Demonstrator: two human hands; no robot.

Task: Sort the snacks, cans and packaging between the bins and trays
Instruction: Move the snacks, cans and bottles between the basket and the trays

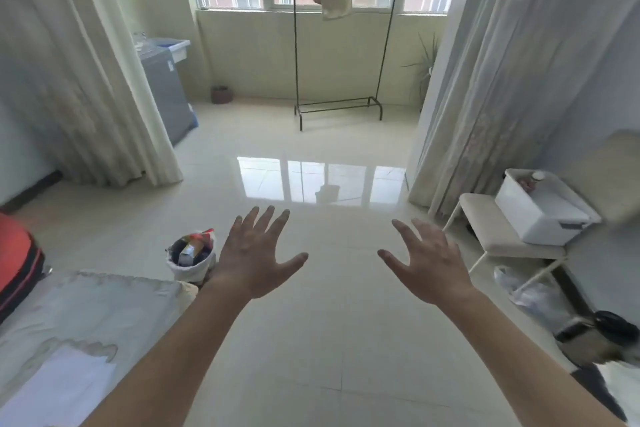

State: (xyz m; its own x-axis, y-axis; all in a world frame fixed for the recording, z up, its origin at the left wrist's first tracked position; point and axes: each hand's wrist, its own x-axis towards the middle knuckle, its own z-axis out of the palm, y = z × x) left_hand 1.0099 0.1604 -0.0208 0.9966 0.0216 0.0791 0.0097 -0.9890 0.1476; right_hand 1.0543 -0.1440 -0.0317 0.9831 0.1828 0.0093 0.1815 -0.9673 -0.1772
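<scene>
The left hand (258, 256) is hovering palm down over the floor (329, 340) with its fingers splayed straight, gripping nothing. The right hand (427, 263) is doing the same, fingers fanned wide and empty, and the two are sitting well apart with bare tile showing between them.

Just left of the left hand, a small white bin (188, 272) is standing upright on the floor, partly hidden behind the wrist. A yellow carton (191, 250) is leaning inside it, its long axis running from near left up to far right. A red packet (205, 235) is poking out above the rim at the far side. The other wrappers are blurring together, so they are possibly snack bags.

The corner of a bed (86, 315) is crowding the bin from the near left. At the right, a white box (540, 215) is resting on a pale stool (498, 236), open at the top, with a white-capped bottle (536, 177) standing in it. A clear plastic bag (530, 291) is lying under the stool.

Between the bed and the stool, glossy floor is stretching wide and open toward the far side, narrowing between two curtains. A black clothes rack (346, 45) is standing beyond them, under the window.
</scene>
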